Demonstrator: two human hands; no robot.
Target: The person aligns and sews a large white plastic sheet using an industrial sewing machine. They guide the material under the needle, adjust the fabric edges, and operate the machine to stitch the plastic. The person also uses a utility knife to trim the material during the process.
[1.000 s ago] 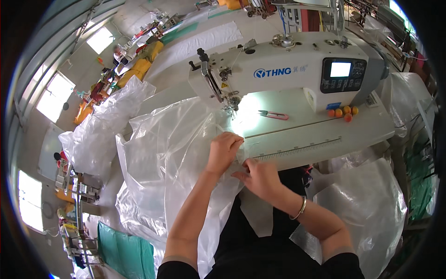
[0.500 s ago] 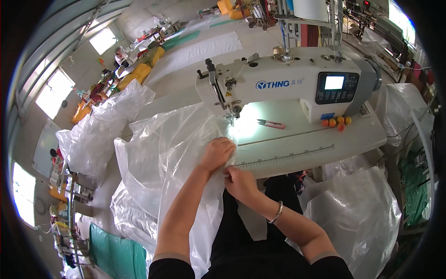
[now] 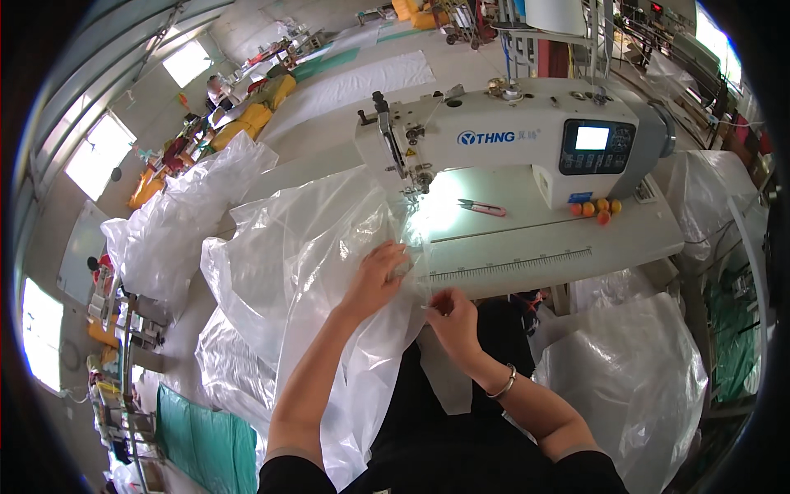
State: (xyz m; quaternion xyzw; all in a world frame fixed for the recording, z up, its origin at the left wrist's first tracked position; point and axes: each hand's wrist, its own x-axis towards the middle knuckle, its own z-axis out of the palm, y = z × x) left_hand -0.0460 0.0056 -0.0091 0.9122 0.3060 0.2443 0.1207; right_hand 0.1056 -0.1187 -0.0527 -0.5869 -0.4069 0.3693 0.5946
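Observation:
A clear plastic sheet (image 3: 309, 235) drapes over the left part of the sewing machine's table and hangs down over my lap. My left hand (image 3: 378, 278) lies on the sheet just in front of the needle, its fingers outstretched. Lower and to the right, my right hand (image 3: 454, 325) pinches the sheet's edge beyond the table's front, wearing a bangle at the wrist. The white sewing machine (image 3: 494, 132) stands over the work with its lamp lit. Its needle area (image 3: 413, 198) sits at the sheet's right edge; the glare hides the stitching point.
Thread snips (image 3: 482, 208) with pink handles lie right of the needle. Several small orange fruits (image 3: 603, 218) sit by the machine's base. A ruler scale (image 3: 514, 265) runs along the table front. More plastic sheeting is heaped at left (image 3: 181, 210) and right (image 3: 625, 379).
My right hand has moved right and slightly down, away from the left hand, with the sheet's edge in it. My left hand has spread its fingers a little. The view has shifted slightly.

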